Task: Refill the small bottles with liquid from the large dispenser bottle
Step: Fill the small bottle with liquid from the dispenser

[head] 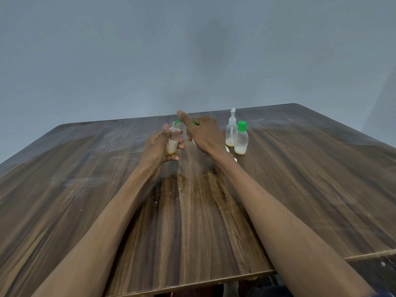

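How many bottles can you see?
3 plainly. One small open bottle is held in the left hand. A clear pump bottle and a green-capped bottle stand together on the table. The right hand hides something green and white, perhaps another.

We see soft, even, rather dim light. A faint shadow smudges the grey wall [205,43], and pale sheen streaks the wooden table [85,174]. Wide-angle distortion bends the table's edges; the hands look slightly motion-blurred.

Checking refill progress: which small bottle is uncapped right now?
The labelled bottle gripped in the left hand; the two standing at right, green-capped bottle and spray-topped bottle, stay closed.
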